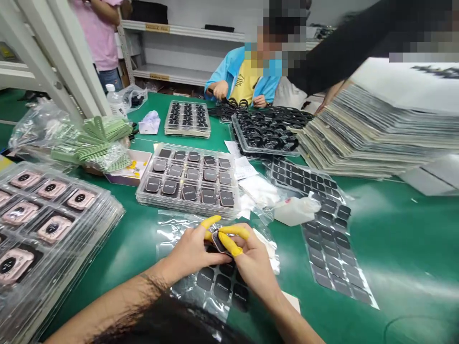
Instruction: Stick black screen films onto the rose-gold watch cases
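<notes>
Both hands meet at the middle of the table around a small square smartwatch case with a dark face. My left hand grips its edge, with yellow finger cots on some fingers. My right hand, also in yellow finger cots, presses thumb and forefinger against the watch face. Beneath the hands lies a clear sheet of dark square film stickers, partly hidden by them. Just beyond stands a clear tray of dark-faced watch cases in rows.
Stacked trays of pink watch cases stand at left. Green straps lie behind them. A white squeeze bottle and more sticker sheets lie to the right. A tall stack of sheets stands behind. A co-worker sits opposite, handling black straps.
</notes>
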{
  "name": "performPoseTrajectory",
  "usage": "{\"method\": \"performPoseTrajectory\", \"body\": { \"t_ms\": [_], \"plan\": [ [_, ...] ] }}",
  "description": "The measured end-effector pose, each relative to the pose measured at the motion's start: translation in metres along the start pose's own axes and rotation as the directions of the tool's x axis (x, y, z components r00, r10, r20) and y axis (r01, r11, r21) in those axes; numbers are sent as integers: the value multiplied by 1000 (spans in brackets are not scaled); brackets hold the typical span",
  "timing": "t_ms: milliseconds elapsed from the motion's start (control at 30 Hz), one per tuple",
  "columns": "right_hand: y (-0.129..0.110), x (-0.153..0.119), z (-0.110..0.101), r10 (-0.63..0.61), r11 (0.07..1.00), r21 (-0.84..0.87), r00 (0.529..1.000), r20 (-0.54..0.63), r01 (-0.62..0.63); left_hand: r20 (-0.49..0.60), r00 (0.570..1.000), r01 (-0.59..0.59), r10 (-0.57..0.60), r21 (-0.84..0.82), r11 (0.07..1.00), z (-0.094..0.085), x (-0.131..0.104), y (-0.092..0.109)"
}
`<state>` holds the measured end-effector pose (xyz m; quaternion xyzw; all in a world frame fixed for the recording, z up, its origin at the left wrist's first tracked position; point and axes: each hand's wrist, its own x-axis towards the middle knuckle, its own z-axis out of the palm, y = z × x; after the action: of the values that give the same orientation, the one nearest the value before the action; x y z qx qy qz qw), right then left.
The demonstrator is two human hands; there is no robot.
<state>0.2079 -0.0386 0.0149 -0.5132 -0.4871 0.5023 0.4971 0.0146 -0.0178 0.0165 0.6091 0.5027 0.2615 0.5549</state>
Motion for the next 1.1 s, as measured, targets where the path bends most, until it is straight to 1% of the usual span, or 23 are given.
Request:
{"method": "performPoseTrajectory", "body": {
  "t_ms": [33, 100, 133, 200, 367, 433, 533, 633, 733, 833, 933, 1033, 1100],
  "plan": [
    [0, 0, 1, -3, 1000, 19, 1000, -8, 3, -5, 1000, -3, 3, -2, 1000, 0, 0, -2],
    [2, -1, 4, -4, 999, 47, 1000, -25, 5, -58, 998, 7, -5, 33, 999, 1, -1, -5],
    [3, -2, 6, -7, 999, 50, 999, -37, 8, -90, 996, 21, -16, 56, 998, 1, -1, -6],
    [6, -5, 10, -18, 999, 43, 998, -67, 21, -120, 992, 34, -25, 75, 997, 1, -1, -7],
    [11, -14, 21, -61, 997, 32, 989, -132, 65, -116, 992, -48, 51, 23, 999, 2, -4, -3],
    [10, -15, 20, -50, 998, 15, 989, -139, 53, -116, 991, -60, 61, 16, 998, 2, -4, -1],
    [8, -11, 14, -7, 1000, -28, 992, -122, 4, -140, 990, -33, 27, -39, 999, 3, -5, 0],
    [5, -5, 5, 11, 999, -50, 999, -51, -14, -133, 991, -16, 1, -112, 994, 1, -4, 0],
    [-1, -1, 0, 47, 998, -50, 999, 5, -47, -116, 993, -1, -12, -110, 994, -1, -3, 1],
    [-4, -1, -2, 77, 996, -56, 997, 19, -75, -106, 994, 21, -31, -92, 996, -2, -3, 1],
    [-3, -3, 0, 47, 996, -72, 999, 13, -46, -97, 995, 11, -18, -70, 997, -2, -4, 2],
    [-3, -4, 1, -4, 993, -121, 1000, 2, 4, -75, 996, -50, 48, -22, 999, -3, -4, 4],
    [-5, 0, -4, -51, 984, -169, 999, 9, 52, -61, 994, -87, 85, -31, 996, -4, -4, 4]
  ]
}}
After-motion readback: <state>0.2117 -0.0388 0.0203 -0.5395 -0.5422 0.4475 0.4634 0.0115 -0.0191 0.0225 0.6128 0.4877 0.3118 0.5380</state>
